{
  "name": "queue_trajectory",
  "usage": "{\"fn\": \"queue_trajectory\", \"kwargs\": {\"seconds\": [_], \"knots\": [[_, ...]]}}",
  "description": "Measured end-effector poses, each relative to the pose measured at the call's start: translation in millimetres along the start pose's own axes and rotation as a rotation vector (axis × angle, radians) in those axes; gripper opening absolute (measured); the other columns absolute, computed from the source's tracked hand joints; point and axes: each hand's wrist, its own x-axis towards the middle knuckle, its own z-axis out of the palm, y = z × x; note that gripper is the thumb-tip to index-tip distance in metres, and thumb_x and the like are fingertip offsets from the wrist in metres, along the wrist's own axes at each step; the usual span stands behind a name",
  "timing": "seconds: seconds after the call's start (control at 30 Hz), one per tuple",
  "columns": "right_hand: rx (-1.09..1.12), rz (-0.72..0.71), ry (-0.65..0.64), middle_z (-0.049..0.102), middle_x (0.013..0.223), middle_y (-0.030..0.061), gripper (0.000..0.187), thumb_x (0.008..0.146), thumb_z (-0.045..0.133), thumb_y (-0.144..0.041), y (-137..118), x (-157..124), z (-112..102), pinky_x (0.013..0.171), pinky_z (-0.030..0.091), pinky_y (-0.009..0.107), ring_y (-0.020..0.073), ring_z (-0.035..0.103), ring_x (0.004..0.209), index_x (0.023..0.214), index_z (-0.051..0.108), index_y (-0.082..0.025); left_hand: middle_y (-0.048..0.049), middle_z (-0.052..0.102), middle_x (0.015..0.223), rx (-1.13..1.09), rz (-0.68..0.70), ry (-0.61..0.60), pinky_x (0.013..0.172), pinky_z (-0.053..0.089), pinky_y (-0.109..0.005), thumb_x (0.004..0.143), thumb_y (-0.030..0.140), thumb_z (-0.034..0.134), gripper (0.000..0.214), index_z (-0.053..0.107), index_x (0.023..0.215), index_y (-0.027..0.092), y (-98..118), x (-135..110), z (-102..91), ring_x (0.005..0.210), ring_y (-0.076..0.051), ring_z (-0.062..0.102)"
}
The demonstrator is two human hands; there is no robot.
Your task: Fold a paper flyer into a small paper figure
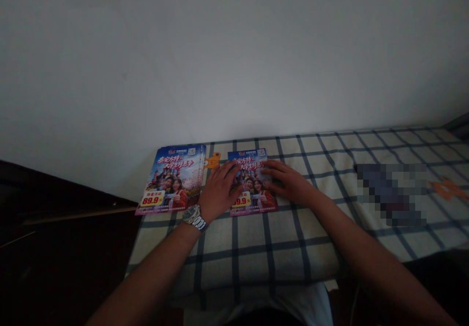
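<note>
White wall (234,48) fills the upper half of the frame. Light is dim.
Checked cloth (256,248) spreads over a soft, padded surface across the lower centre and right. A pixelated patch (392,194) sits at right.
Stack of flyers (172,179) lies left of centre, its edge overhanging the cloth's left border.
Single flyer (252,185) lies flat at centre frame, just beside the stack and between both hands.

Risk, as I judge it: the padding gives under pressure, so the glossy sheet could skid or buckle if the palms push unevenly. The overhanging stack could slip off to the dark left side.

Left hand (218,189): palm down, fingers spread over the flyer's left edge. It is not clenched and grasps nothing.
Right hand (289,182): flat on the right edge, fingers extended toward centre, likewise pressing and not gripping.
Wristwatch (193,216) on the left wrist.
Orange motif (213,160) shows on the cloth between the flyers.
</note>
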Motion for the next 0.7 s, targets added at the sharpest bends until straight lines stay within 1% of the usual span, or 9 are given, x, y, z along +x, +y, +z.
{"fn": "queue_trajectory", "kwargs": {"seconds": [0.1,0.23,0.37,0.4,0.5,0.53,0.6,0.7], "knots": [[0.015,-0.027,-0.028,0.049,0.156,0.0110,0.054,0.093,0.071,-0.034,1.1,-1.5,-2.5,0.119,0.041,0.056,0.0307,0.043,0.147,0.144,0.056,-0.029,-0.0122,0.038,0.163,-0.003,0.003,0.004,0.124,0.030,-0.057,0.100,0.041,0.055,0.055,0.044,0.150,0.020,0.0,0.1,0.6,0.149,-0.032,0.038],[0.018,-0.034,-0.033,0.050,0.155,0.0116,0.052,0.093,0.072,-0.035,1.3,-2.1,-3.5,0.120,0.040,0.056,0.0301,0.043,0.147,0.143,0.057,-0.028,-0.0125,0.038,0.163,-0.003,-0.002,-0.001,0.125,0.029,-0.057,0.100,0.039,0.055,0.055,0.044,0.150,0.020,0.6,-0.4,1.4,0.150,-0.032,0.037],[0.022,-0.026,-0.027,0.049,0.156,0.0121,0.052,0.093,0.071,-0.037,3.2,-2.6,-3.0,0.119,0.042,0.054,0.0300,0.044,0.146,0.142,0.058,-0.027,-0.0136,0.038,0.162,-0.010,0.013,-0.008,0.124,0.030,-0.059,0.099,0.045,0.057,0.059,0.044,0.151,0.020,2.3,-1.2,-3.7,0.150,-0.034,0.035],[0.020,-0.017,-0.022,0.049,0.156,0.0119,0.053,0.093,0.072,-0.037,3.8,-2.9,-3.2,0.118,0.042,0.054,0.0300,0.044,0.146,0.142,0.058,-0.027,-0.0134,0.038,0.162,-0.019,0.034,-0.017,0.124,0.029,-0.060,0.098,0.047,0.058,0.059,0.045,0.150,0.021,3.2,-1.3,-6.6,0.150,-0.034,0.035],[0.014,0.009,-0.016,0.048,0.156,0.0114,0.051,0.093,0.071,-0.036,5.0,-3.6,-4.6,0.119,0.042,0.054,0.0297,0.044,0.147,0.142,0.058,-0.028,-0.0111,0.045,0.157,-0.085,0.142,-0.072,0.124,0.033,-0.055,0.099,0.045,0.058,0.050,0.050,0.144,0.023,7.0,-1.8,-17.6,0.146,-0.030,0.040],[0.015,0.014,-0.015,0.048,0.156,0.0115,0.051,0.093,0.071,-0.035,5.0,-3.8,-5.3,0.120,0.041,0.054,0.0296,0.044,0.147,0.142,0.058,-0.027,-0.0102,0.047,0.156,-0.114,0.181,-0.093,0.124,0.033,-0.054,0.098,0.046,0.059,0.049,0.053,0.141,0.024,8.4,-2.2,-21.0,0.145,-0.030,0.042],[0.021,0.018,-0.016,0.048,0.157,0.0115,0.052,0.093,0.071,-0.034,4.9,-4.1,-6.4,0.120,0.041,0.054,0.0296,0.044,0.147,0.143,0.058,-0.028,-0.0081,0.046,0.156,-0.153,0.234,-0.136,0.124,0.035,-0.053,0.095,0.052,0.064,0.052,0.054,0.139,0.027,10.7,-3.4,-25.8,0.146,-0.029,0.041],[0.031,0.021,-0.016,0.048,0.157,0.0113,0.053,0.093,0.071,-0.035,5.3,-4.5,-6.6,0.119,0.041,0.054,0.0292,0.043,0.147,0.144,0.057,-0.028,-0.0092,0.043,0.159,-0.171,0.270,-0.184,0.125,0.033,-0.053,0.087,0.061,0.071,0.062,0.056,0.136,0.026,11.5,-6.1,-26.4,0.149,-0.030,0.038]]}}
